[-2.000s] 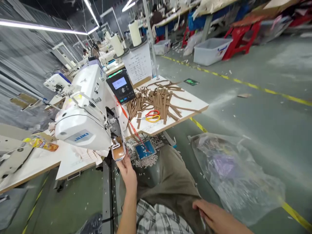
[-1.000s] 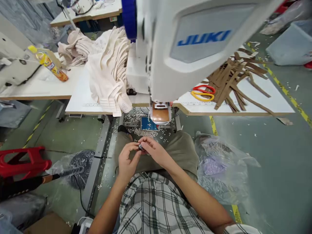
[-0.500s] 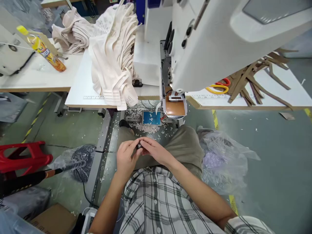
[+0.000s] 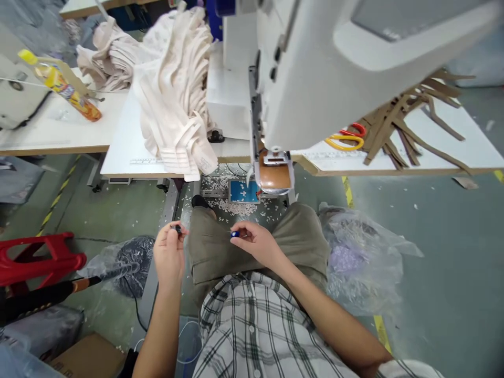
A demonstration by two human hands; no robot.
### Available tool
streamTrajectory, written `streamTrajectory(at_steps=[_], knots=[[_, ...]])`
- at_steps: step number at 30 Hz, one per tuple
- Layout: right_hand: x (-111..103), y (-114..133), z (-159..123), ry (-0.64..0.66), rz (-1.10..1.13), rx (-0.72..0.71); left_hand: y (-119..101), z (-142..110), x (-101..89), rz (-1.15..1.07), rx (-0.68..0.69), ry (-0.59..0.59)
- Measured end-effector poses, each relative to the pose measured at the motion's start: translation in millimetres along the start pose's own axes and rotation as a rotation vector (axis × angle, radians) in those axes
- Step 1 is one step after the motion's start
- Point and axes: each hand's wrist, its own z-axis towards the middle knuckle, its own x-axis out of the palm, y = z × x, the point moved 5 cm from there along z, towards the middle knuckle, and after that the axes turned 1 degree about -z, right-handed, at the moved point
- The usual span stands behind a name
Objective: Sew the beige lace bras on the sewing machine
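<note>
My left hand (image 4: 170, 251) is at the left of my lap, thumb and fingers pinched on a small dark metal bobbin case (image 4: 178, 229). Over my thighs, my right hand (image 4: 256, 242) holds a small round bobbin (image 4: 235, 234), deep blue with a pale centre, between thumb and fingertips. The two hands are well apart, and both pieces are partly covered by the fingers. Ahead stands a white sewing machine (image 4: 311, 89). Its brown work plate (image 4: 274, 177) juts out at the table edge, above and beyond my right hand.
Cream fabric pieces (image 4: 173, 100) are heaped left of the machine. Scissors with red and yellow handles (image 4: 346, 142) lie by brown strips (image 4: 394, 126) on the right. A drink bottle (image 4: 66, 92) lies at the left. A red stool (image 4: 43, 257) and plastic bags (image 4: 362, 257) are on the floor.
My hands were together around a dark metal piece. They have separated: the left moved left with the bobbin case, while the blue bobbin now shows in the right. The view shifted slightly.
</note>
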Motion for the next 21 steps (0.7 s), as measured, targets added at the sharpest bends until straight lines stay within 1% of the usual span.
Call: streamTrajectory(at_steps=[1, 3, 5, 8, 10, 13, 15, 17, 19, 21], knots=[[-2.6, -9.3, -0.5, -0.015, 0.002, 0.033, -1.8, 12.8, -6.7, -0.069, -0.026, -0.046], [-7.4, -28.6, -2.5, -0.039, 0.041, 0.113, -5.1, 47.0, -23.3, -0.154, -0.094, -0.124], [-10.1, -45.8, -5.9, -0.037, 0.104, 0.201, -9.1, 89.8, -43.3, -0.191, -0.158, -0.175], [-11.5, -65.0, -15.6, -0.034, 0.151, 0.327, -13.5, 155.9, -69.8, -0.256, -0.253, -0.206], [-12.3, -74.7, -23.7, -0.059, 0.141, 0.379, -14.1, 193.4, -78.2, -0.293, -0.3, -0.193], [-13.4, -87.4, -31.8, -0.118, 0.107, 0.407, -11.4, 237.1, -78.2, -0.349, -0.317, -0.154], [-12.8, -94.6, -32.3, -0.132, 0.069, 0.42, -8.1, 258.3, -77.1, -0.389, -0.287, -0.141], [-10.8, -99.0, -29.4, -0.129, 0.023, 0.437, -2.7, 271.7, -80.2, -0.412, -0.26, -0.142], [-7.1, -99.5, -23.8, -0.122, -0.012, 0.439, 4.2, 276.0, -89.6, -0.408, -0.249, -0.153], [-0.8, -97.1, -16.4, -0.107, -0.044, 0.427, 10.4, 271.5, -104.2, -0.38, -0.245, -0.165]])
